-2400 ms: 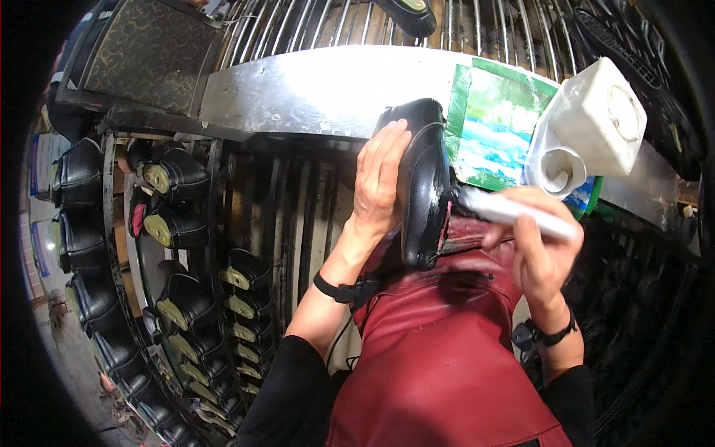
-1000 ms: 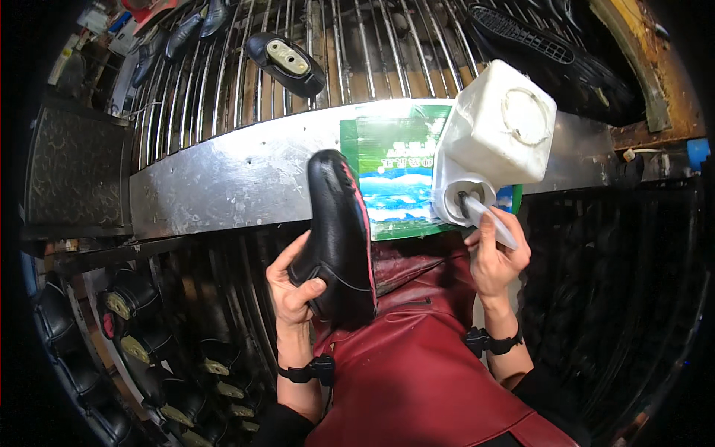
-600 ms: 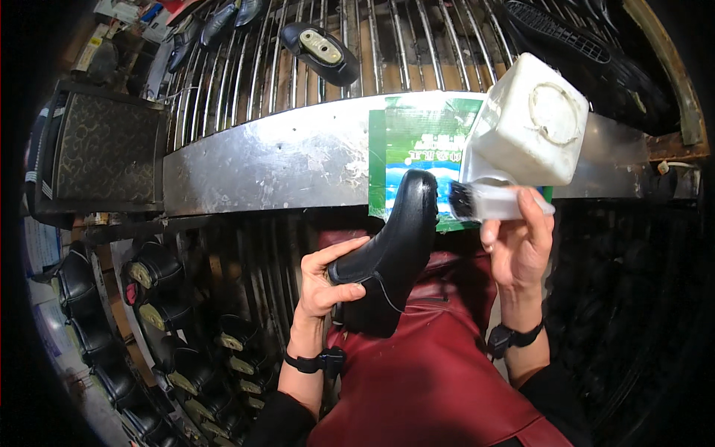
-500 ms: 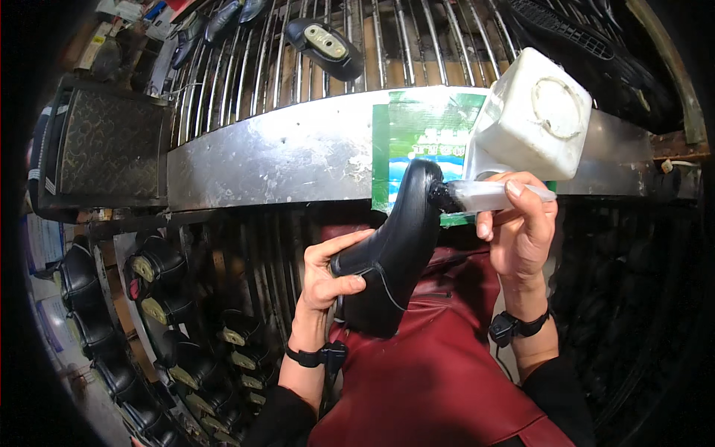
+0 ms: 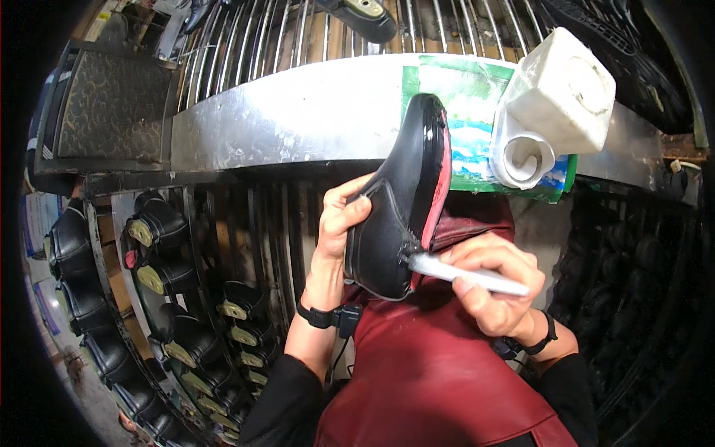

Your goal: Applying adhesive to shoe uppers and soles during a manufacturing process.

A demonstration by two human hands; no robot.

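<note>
My left hand point(image 5: 342, 222) grips a black shoe upper point(image 5: 398, 201) with a pinkish-red underside edge, held tilted above my lap. In my right hand point(image 5: 491, 287) is a white-handled brush point(image 5: 465, 275), its tip touching the lower edge of the shoe. A white plastic container point(image 5: 564, 95) with a round opening lies on its side on the metal shelf point(image 5: 298, 115), just right of the shoe's top. A dark red apron point(image 5: 432, 372) covers my lap below both hands.
Wire racks at the left point(image 5: 171, 298) hold several black shoes on lasts. A green and blue sheet point(image 5: 469, 97) lies under the container. Another shoe point(image 5: 357, 15) rests on the bars above the shelf. A dark patterned mat point(image 5: 104, 97) sits at upper left.
The brush left the white container and came down to the shoe's lower edge. My left hand turned the shoe and raised it, sole edge toward the brush.
</note>
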